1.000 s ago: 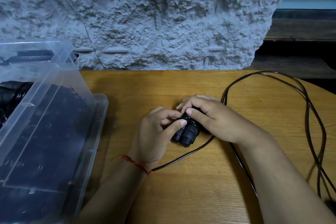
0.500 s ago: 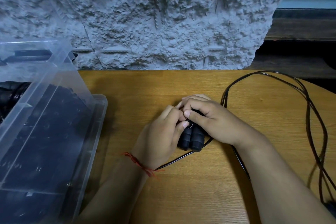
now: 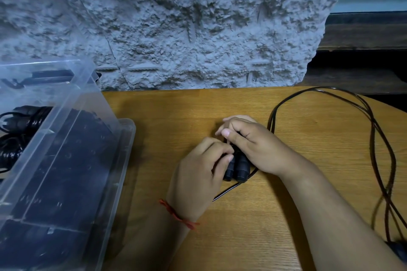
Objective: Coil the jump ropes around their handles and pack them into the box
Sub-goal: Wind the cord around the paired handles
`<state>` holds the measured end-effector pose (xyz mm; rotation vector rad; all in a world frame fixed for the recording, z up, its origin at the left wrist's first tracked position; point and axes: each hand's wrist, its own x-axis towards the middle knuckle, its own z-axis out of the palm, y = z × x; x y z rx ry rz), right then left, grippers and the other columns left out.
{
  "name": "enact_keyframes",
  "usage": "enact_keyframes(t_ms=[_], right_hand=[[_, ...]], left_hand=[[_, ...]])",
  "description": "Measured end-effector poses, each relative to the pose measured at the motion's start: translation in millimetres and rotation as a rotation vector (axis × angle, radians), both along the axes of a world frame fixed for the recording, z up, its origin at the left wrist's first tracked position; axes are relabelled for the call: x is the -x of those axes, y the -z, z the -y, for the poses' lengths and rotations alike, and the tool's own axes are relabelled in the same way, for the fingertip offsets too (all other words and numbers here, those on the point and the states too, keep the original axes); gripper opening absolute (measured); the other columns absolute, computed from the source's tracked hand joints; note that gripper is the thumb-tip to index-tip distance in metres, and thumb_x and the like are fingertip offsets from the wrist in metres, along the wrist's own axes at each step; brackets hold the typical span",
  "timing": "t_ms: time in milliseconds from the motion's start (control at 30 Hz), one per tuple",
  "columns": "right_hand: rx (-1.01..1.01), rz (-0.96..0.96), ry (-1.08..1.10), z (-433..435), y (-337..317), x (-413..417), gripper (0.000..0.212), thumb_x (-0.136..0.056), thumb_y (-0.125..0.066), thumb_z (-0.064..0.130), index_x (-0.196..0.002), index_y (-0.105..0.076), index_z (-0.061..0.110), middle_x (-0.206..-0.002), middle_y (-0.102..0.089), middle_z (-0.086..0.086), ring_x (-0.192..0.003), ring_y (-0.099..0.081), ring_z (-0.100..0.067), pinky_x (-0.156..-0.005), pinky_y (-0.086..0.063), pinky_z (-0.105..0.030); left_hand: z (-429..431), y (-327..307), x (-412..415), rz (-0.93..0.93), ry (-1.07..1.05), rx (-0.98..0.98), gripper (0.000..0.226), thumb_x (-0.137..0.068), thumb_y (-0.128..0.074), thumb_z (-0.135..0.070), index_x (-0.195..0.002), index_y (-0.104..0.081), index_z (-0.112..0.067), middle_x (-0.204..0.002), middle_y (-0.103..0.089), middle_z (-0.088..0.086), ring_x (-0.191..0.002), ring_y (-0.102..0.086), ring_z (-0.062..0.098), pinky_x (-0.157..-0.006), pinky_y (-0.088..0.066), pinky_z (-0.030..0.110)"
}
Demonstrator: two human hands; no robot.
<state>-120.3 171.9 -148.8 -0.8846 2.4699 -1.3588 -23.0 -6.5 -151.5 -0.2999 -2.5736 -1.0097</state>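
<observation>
1. Done: coiled ropes [image 3: 24, 121] seem to lie already in the box [image 3: 127, 130] at the desk's [image 3: 176, 112] left.
2. In hand: the left hand [image 3: 202, 174] and right hand [image 3: 253, 145] both grasp the two handles [image 3: 236, 167], held side by side at mid-desk.
3. Left: the rope [image 3: 374, 138] trails in long loose loops to the right. Winding looks barely begun, and packing comes after.

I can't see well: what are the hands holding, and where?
The left hand and right hand grip the two black handles round their far halves.
</observation>
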Motion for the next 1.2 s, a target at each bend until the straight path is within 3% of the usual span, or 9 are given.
enact_keyframes(t_ms=[300,467,567,700,800,933,1067,1133,1200], right_hand=[[-0.031,-0.022,0.06,3.1,2.7,-1.6,0.037,-0.11,-0.049,0.045,-0.096,-0.07,0.017,-0.111,-0.072,0.011,-0.138,-0.041,0.007,-0.111,-0.036,-0.019],[-0.045,-0.032,0.067,3.5,2.5,-1.4,0.046,-0.107,-0.043,0.053,-0.096,-0.069,0.017,-0.109,-0.071,0.009,-0.133,-0.043,0.006,-0.111,-0.039,-0.027],[-0.06,-0.056,0.07,5.1,0.7,-1.3,0.052,-0.107,-0.038,0.057,-0.099,-0.07,0.016,-0.106,-0.07,0.009,-0.13,-0.043,0.006,-0.11,-0.04,-0.031],[-0.046,-0.057,0.084,3.1,-1.0,-1.7,0.044,-0.111,-0.039,0.049,-0.098,-0.07,0.021,-0.107,-0.069,0.016,-0.13,-0.042,0.008,-0.111,-0.038,-0.033],[-0.029,-0.062,0.109,2.4,0.1,-2.7,0.034,-0.111,-0.042,0.048,-0.104,-0.071,0.03,-0.112,-0.068,0.021,-0.131,-0.043,0.005,-0.112,-0.039,-0.035],[-0.013,-0.055,0.134,3.7,-0.2,-4.0,0.031,-0.102,-0.053,0.06,-0.113,-0.074,0.041,-0.116,-0.066,0.029,-0.135,-0.042,0.008,-0.115,-0.038,-0.034],[-0.059,-0.108,0.187,4.8,-0.5,-5.1,0.056,-0.094,-0.037,0.084,-0.098,-0.073,0.04,-0.107,-0.067,0.033,-0.134,-0.041,0.009,-0.112,-0.04,-0.046],[-0.08,-0.129,0.196,6.9,-0.3,-5.8,0.059,-0.096,-0.035,0.083,-0.092,-0.074,0.039,-0.104,-0.068,0.033,-0.132,-0.042,0.008,-0.111,-0.04,-0.05],[-0.088,-0.136,0.198,8.7,-2.8,-8.4,0.058,-0.099,-0.035,0.079,-0.089,-0.074,0.038,-0.102,-0.068,0.032,-0.131,-0.043,0.007,-0.109,-0.041,-0.05]], left_hand=[[-16.5,1.1,-23.8,0.02,-0.117,0.103,0.024,-0.105,-0.062,-0.033,-0.122,-0.075,-0.024,-0.118,-0.064,-0.018,-0.102,-0.061,-0.002,-0.078,-0.037,-0.005],[-25.7,-0.6,-29.3,0.076,-0.143,0.162,0.04,-0.111,-0.041,-0.035,-0.138,-0.067,-0.022,-0.124,-0.06,-0.011,-0.094,-0.064,0.003,-0.071,-0.05,0.012],[-30.1,-5.8,-30.9,0.151,-0.136,0.203,0.043,-0.11,-0.037,-0.033,-0.145,-0.061,-0.023,-0.123,-0.056,-0.008,-0.096,-0.06,0.01,-0.079,-0.052,0.023],[-22.5,-17.8,-18.4,0.226,-0.091,0.149,0.041,-0.103,-0.038,-0.044,-0.131,-0.063,-0.028,-0.12,-0.052,-0.012,-0.1,-0.057,0.007,-0.084,-0.055,0.029],[-15.3,-24.8,-10.3,0.269,-0.004,0.206,0.023,-0.104,-0.054,-0.032,-0.126,-0.061,-0.029,-0.117,-0.048,-0.015,-0.102,-0.055,0.005,-0.086,-0.054,0.028],[-12.2,-30.3,-10.9,0.222,0.054,0.231,0.011,-0.1,-0.06,-0.022,-0.109,-0.057,-0.027,-0.11,-0.047,-0.013,-0.092,-0.052,0.002,-0.076,-0.044,0.015],[-9.9,-36.6,-15.3,0.274,0.124,0.117,0.019,-0.088,-0.064,-0.022,-0.1,-0.049,-0.027,-0.106,-0.045,-0.009,-0.078,-0.052,0.01,-0.063,-0.047,0.02],[-9.1,-41.3,-16.8,0.325,0.144,0.069,0.027,-0.085,-0.072,-0.027,-0.098,-0.049,-0.025,-0.106,-0.046,-0.006,-0.079,-0.054,0.013,-0.064,-0.054,0.028],[-8.2,-41.3,-16.2,0.363,0.114,0.112,0.036,-0.085,-0.083,-0.031,-0.094,-0.048,-0.026,-0.108,-0.046,-0.008,-0.084,-0.056,0.01,-0.069,-0.054,0.021]])
